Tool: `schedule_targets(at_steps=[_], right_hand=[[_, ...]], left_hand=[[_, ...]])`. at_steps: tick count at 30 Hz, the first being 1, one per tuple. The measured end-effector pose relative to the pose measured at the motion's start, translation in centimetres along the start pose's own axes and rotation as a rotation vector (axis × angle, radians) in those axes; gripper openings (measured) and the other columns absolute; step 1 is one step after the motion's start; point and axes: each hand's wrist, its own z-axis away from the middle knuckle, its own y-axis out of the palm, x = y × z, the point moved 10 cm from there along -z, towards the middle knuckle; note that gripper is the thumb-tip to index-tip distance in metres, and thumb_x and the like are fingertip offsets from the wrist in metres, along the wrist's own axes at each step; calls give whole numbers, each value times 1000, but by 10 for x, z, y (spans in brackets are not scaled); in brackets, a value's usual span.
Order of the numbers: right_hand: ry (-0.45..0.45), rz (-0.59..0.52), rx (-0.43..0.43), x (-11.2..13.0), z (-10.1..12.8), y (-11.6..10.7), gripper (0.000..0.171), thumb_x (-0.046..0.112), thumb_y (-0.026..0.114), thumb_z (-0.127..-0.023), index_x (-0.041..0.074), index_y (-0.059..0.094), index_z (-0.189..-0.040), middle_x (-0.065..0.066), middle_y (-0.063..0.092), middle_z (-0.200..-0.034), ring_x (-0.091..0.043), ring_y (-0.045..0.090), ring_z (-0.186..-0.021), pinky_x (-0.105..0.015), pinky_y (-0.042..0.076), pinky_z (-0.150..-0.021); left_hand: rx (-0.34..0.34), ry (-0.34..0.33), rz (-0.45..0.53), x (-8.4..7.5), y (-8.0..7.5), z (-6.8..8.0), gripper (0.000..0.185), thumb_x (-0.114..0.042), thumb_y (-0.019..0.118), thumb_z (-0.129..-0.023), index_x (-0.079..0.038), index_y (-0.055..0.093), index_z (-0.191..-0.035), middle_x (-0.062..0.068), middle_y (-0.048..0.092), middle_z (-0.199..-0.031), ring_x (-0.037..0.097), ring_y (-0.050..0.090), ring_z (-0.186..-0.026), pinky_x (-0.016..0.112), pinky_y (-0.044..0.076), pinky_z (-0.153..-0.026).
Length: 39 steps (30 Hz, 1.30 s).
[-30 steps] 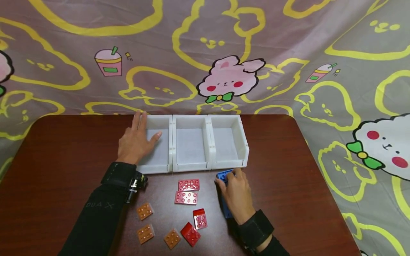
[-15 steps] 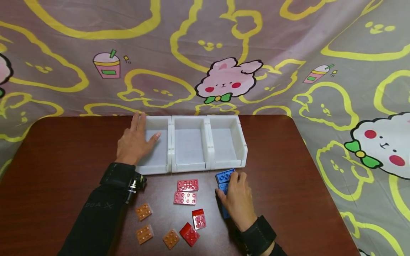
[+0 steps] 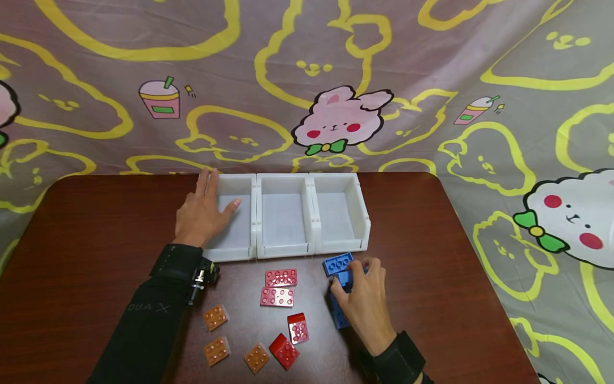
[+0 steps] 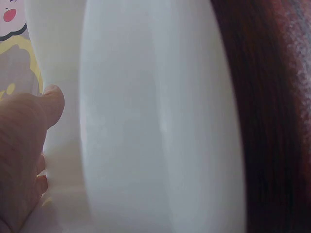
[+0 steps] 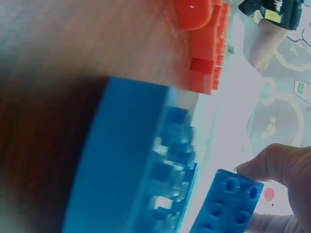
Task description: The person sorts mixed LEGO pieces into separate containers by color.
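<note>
Three white open-fronted bins stand side by side: the left bin (image 3: 232, 254), the middle bin (image 3: 285, 250) and the right bin (image 3: 342, 247). My left hand (image 3: 199, 216) rests along the left bin's outer wall, fingers straight and thumb spread over the inside. In front of the right bin, my right hand (image 3: 366, 306) pinches a blue brick (image 5: 228, 201) between thumb and fingers, tilted with its studs showing in the right wrist view. One blue brick (image 3: 338, 263) lies just beyond it; another blue brick (image 3: 339, 316) is partly hidden under the hand.
Two long red bricks (image 3: 277, 297) lie before the middle bin. Nearer are two sloped red bricks (image 3: 284, 351) and three orange bricks (image 3: 217, 351). A patterned cloth (image 3: 268, 64) hangs behind the brown table (image 3: 422, 240).
My right hand first drew back from the far blue brick, then moved slightly right with another blue brick pinched and turned. The left hand stays put.
</note>
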Motion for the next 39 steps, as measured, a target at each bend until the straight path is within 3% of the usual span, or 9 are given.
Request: schedule_targets(at_steps=[7, 13, 20, 24, 27, 32, 39], right_hand=[[29, 77, 40, -3, 3, 8, 37, 24, 90, -81, 1, 62, -89, -20, 49, -107, -33, 54, -90, -44, 56, -68], [55, 122, 119, -2, 3, 20, 44, 34, 92, -80, 0, 68, -91, -18, 50, -102, -27, 55, -79, -43, 53, -64], [12, 120, 92, 2, 3, 21, 50, 42, 93, -76, 2, 66, -88, -16, 51, -96, -23, 53, -71, -39, 51, -59], [39, 92, 102, -3, 2, 20, 57, 46, 91, -77, 1, 61, -95, -15, 49, -95, -22, 51, -67, -39, 51, -56], [80, 27, 121, -12, -1, 17, 62, 45, 89, -80, 0, 58, -108, -18, 50, -98, -23, 54, -67, -41, 53, -56], [80, -72, 198, -24, -8, 15, 57, 37, 84, -89, 3, 64, -130, -26, 57, -112, -31, 65, -80, -51, 58, -66], [79, -68, 273, -28, -5, 21, 55, 40, 81, -92, 4, 68, -131, -23, 64, -112, -34, 63, -94, -55, 55, -77]], left_hand=[[3, 8, 5, 0, -1, -2, 92, -53, 53, -106, -6, 5, -169, 20, 4, -176, 62, 46, -129, 69, 51, -82], [13, 6, 17, 0, 0, -2, 93, -53, 54, -105, -6, 4, -169, 20, 3, -176, 61, 46, -130, 69, 51, -83], [13, 1, 17, 0, 0, -2, 93, -53, 54, -105, -7, 4, -169, 19, 3, -176, 61, 46, -131, 69, 51, -82], [12, 0, 11, 0, 0, -2, 93, -53, 54, -105, -7, 5, -169, 19, 3, -176, 60, 46, -131, 68, 51, -82], [11, 2, 10, -1, 1, -3, 92, -53, 53, -105, -7, 5, -169, 19, 3, -176, 61, 47, -131, 68, 51, -81], [3, 3, 11, -1, 0, -2, 92, -53, 54, -105, -6, 6, -169, 19, 4, -176, 61, 46, -131, 69, 50, -83], [-3, 3, 14, 0, 0, 0, 93, -52, 55, -105, -6, 5, -169, 19, 4, -176, 61, 46, -130, 69, 50, -84]])
